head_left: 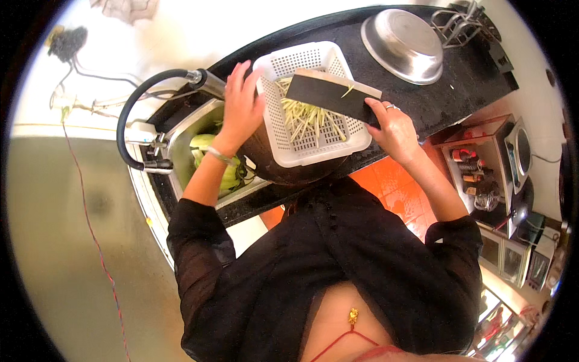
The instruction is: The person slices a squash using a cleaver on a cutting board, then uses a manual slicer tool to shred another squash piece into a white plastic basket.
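My right hand (pixel 395 128) grips a cleaver (pixel 325 96) with a broad dark blade and a paler strip along its far edge. The blade is over the white perforated basket (pixel 294 160), and a small green shred sticks to it. Thin pale-green vegetable strips (pixel 304 120) lie in a loose heap in the basket, partly covered by the blade. My left hand (pixel 242 104) is at the basket's left rim, fingers spread and holding nothing; I cannot tell whether it touches the rim. Beneath the basket shows a dark round board (pixel 295 175).
At left is a sink (pixel 181 148) with green vegetables (pixel 232 177) in it, beside a black hose faucet (pixel 123 120). An upturned steel basin (pixel 407 45) and a metal rack (pixel 458 27) stand on the black counter (pixel 416 99). A shelf (pixel 473 163) with bottles is at right.
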A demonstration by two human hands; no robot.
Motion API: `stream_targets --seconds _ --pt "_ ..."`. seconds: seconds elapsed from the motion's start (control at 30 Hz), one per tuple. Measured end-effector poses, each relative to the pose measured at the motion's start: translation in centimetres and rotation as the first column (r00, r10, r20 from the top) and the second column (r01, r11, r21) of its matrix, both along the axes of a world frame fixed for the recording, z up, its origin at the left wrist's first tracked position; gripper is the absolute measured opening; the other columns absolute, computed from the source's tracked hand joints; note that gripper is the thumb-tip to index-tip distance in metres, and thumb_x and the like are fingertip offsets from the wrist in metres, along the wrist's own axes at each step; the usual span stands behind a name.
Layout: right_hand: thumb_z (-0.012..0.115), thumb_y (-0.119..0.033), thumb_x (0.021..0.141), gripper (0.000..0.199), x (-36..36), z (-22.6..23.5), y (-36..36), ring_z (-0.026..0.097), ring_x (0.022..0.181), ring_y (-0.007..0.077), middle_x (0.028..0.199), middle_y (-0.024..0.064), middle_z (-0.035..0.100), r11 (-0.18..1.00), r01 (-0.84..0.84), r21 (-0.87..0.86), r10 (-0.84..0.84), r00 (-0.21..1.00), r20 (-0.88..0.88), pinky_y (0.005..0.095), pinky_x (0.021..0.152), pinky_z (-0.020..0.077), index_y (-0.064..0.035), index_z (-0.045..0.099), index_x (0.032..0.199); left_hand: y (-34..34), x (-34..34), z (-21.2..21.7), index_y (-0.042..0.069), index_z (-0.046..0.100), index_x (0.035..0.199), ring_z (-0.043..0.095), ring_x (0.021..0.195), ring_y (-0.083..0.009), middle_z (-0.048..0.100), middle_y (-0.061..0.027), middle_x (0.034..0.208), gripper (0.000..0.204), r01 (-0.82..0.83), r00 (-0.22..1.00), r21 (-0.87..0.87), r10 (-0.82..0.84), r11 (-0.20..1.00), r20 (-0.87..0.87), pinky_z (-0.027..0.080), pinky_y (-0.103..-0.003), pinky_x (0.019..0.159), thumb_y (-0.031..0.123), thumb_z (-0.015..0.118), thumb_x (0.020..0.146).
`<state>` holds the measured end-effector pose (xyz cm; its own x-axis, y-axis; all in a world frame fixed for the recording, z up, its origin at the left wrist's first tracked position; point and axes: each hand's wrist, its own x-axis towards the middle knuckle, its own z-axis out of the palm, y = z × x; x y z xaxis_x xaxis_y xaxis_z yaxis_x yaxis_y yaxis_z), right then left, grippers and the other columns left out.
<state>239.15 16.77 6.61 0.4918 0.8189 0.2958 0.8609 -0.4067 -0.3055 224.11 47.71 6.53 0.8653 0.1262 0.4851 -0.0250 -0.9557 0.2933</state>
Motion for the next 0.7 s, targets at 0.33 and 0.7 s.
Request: stream_targets --seconds 0.33,0.7 --pt "0.072 -0.014 0.067 0.054 -1.6 -0.5 0.9 0.06 0.08 0.0302 0.087 0.0134 0.057 0.971 -0.236 -0.027 0.236 0.972 0.0 0.0403 0.068 0.0499 -0.0045 0.051 0.116 -7.2 5.3 -0.1 0.012 0.02 0.146 -0.003 0.137 -0.0493 0.005 -0.0283 0.149 0.108 0.052 0.989 0.069 -0.042 0.996 -0.141 0.0 -0.068 0.103 0.065 0.067 0.065" --pt "0.076 -0.011 0.063 0.063 -0.7 -0.3 -4.3 0.061 0.084 0.0329 0.091 0.0159 0.06 0.988 -0.153 -0.024 0.152 0.987 -0.059 0.0411 0.072 0.0496 -0.0065 0.051 0.12 0.0 4.4 -4.2 0.003 0.035 0.135 0.018 0.133 -0.045 0.023 -0.029 0.141 0.067 -0.36 0.93 -0.112 0.365 0.926 0.036 0.019 -0.053 0.108 0.023 0.067 0.079"
